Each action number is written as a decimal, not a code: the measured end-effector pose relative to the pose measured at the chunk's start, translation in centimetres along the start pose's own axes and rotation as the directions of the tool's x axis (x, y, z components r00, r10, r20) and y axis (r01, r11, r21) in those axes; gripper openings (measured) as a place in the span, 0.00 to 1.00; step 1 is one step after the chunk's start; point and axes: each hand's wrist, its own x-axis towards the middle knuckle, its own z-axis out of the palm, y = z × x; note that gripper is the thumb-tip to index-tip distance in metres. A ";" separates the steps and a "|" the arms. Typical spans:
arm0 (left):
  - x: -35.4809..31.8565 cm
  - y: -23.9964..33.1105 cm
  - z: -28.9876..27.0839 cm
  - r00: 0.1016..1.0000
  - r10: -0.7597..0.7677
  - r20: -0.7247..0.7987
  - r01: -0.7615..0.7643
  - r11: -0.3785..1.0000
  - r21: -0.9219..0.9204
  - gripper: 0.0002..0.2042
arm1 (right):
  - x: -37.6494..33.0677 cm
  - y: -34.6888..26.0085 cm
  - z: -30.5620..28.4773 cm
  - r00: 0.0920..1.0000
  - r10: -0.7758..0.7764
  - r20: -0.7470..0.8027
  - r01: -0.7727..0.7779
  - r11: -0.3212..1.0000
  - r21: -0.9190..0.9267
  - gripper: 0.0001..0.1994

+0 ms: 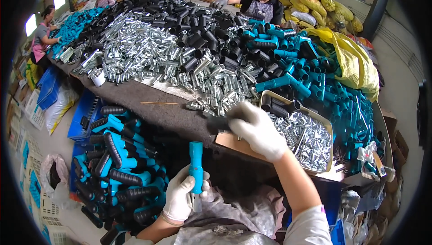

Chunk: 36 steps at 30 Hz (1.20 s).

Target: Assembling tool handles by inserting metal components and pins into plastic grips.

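My left hand [179, 196], in a white glove, is wrapped round a teal plastic tube [196, 160] held upright above my lap. A shiny metal piece [196, 202] shows below the tube, next to my fingers. Over the table's front edge, my right hand [257, 131], also gloved, is closed on a dark piece [218, 124], blurred by motion. Close beyond that hand lie loose metal tubes [220, 87]. A shallow tray [332, 139] beside it holds many small metal pins and a few black sleeves [279, 108].
Black sleeves [157, 15] and teal parts [310, 74] are heaped across the table. At lower left, teal-and-black handles [121, 155] pile up near a blue crate [83, 121]. A thin stick [158, 103] lies near the table edge. A co-worker [263, 4] and several others work around the table.
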 end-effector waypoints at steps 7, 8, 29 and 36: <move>-1.3 -1.3 2.5 0.860 -0.391 0.326 0.163 0.818 0.552 0.23 | -14.7 2.9 -0.7 0.959 0.044 -0.281 -0.005 0.991 0.135 0.15; -1.6 -2.1 1.8 0.817 -0.495 0.297 0.269 0.781 0.563 0.24 | -15.5 3.5 -0.4 0.956 -0.079 -0.284 0.107 0.991 0.085 0.15; -2.7 -7.0 6.0 0.829 -0.289 0.479 -0.409 0.270 0.871 0.31 | -25.2 13.8 -15.8 0.587 -0.289 -0.756 -0.268 0.812 -0.519 0.03; -3.2 -7.8 7.5 0.800 -0.314 0.511 -0.429 0.295 0.854 0.32 | -21.7 19.6 -21.1 0.552 0.189 -0.812 -0.786 0.443 -0.431 0.18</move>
